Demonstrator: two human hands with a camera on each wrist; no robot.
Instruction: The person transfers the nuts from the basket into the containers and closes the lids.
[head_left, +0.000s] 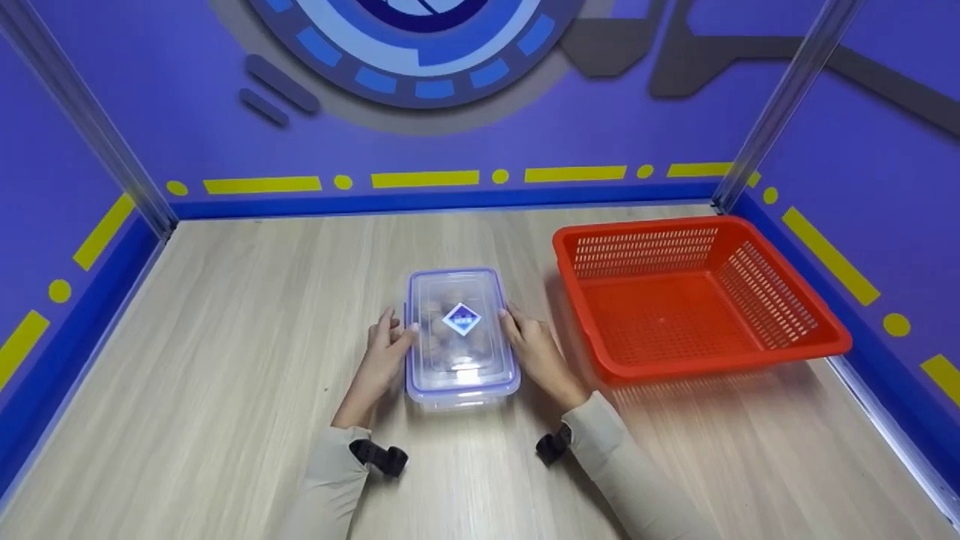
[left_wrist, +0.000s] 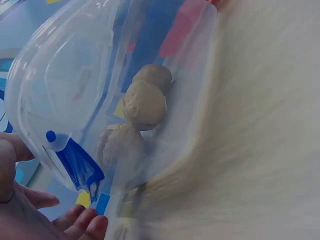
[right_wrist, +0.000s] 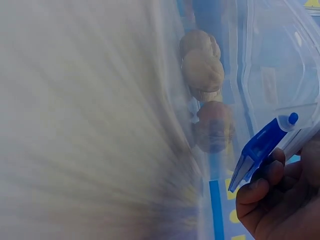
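Clear lidded box (head_left: 461, 330) sits on the wooden counter (head_left: 225, 360), between the two hands. Left hand (head_left: 384, 351) is on the box's left long side, fingers loosely bent against the lid edge, thumb toward the lid rim; the left wrist view shows fingertips (left_wrist: 82, 222) just under the blue side clasp (left_wrist: 75, 165). Right hand (head_left: 534, 349) is on the opposite long side, its grip curled round the blue clasp (right_wrist: 257, 150) there, fingers (right_wrist: 260, 192) under the flap, which stands swung out from the wall. Inside the box, between both grips: several brown round lumps (left_wrist: 144, 104), also seen through the wall in the right wrist view (right_wrist: 202, 67). A diamond label (head_left: 461, 319) sits on the lid. Red perforated basket (head_left: 750, 345) stands just beyond the right hand, apart from the box.
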